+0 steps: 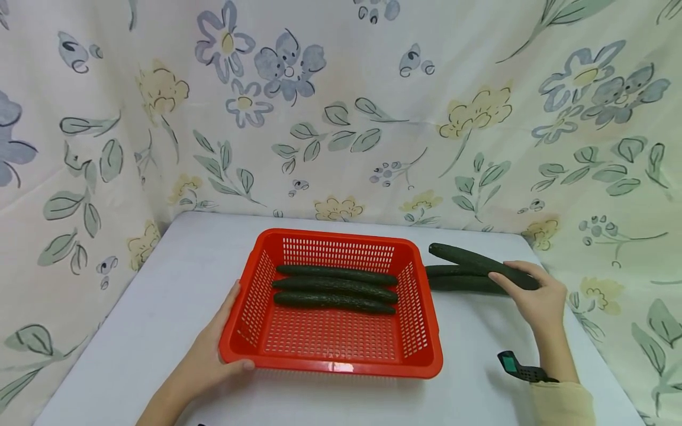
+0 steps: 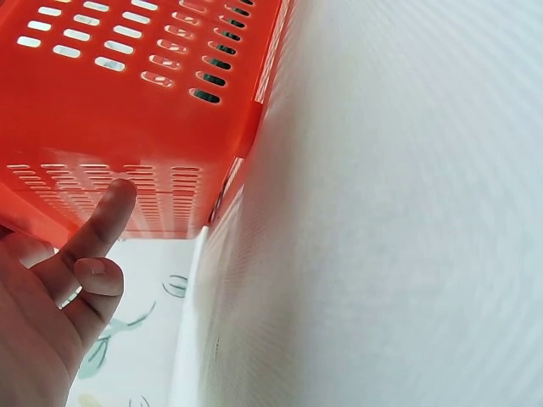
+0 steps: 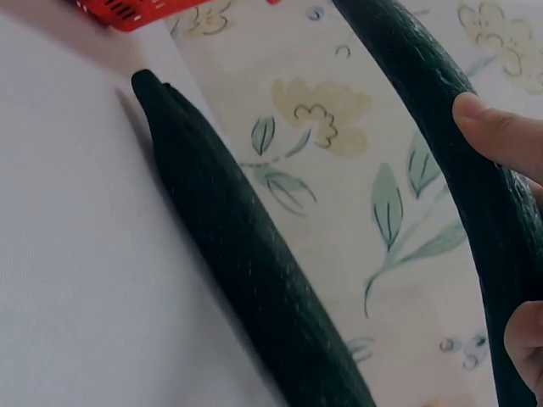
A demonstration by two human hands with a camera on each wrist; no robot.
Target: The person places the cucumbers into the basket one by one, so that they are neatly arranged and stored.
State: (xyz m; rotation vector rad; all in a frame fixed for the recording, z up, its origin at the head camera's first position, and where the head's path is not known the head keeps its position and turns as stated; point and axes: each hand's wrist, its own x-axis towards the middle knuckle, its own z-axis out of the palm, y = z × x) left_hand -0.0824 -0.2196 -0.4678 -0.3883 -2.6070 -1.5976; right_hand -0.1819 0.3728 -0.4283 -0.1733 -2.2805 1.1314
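Note:
A red plastic basket (image 1: 333, 370) with slotted walls stands on the white table, with three long dark green cucumbers (image 1: 335, 287) lying side by side in it. My left hand (image 1: 210, 349) grips its near left corner, thumb at the front rim and fingers along the left wall; in the left wrist view a fingertip (image 2: 121, 188) touches the slotted side. Right of the basket, my right hand (image 1: 538, 299) holds another cucumber (image 1: 474, 258) near one end, tilted above the table. Below it, two more cucumbers (image 1: 463, 285) lie on the table, partly hidden by the hand and the held one.
A floral curtain (image 1: 341, 130) hangs behind the white table (image 1: 176, 284) and along both its sides. The right wrist wears a black strap with a small green-faced device (image 1: 510, 363). A corner of the basket shows atop the right wrist view.

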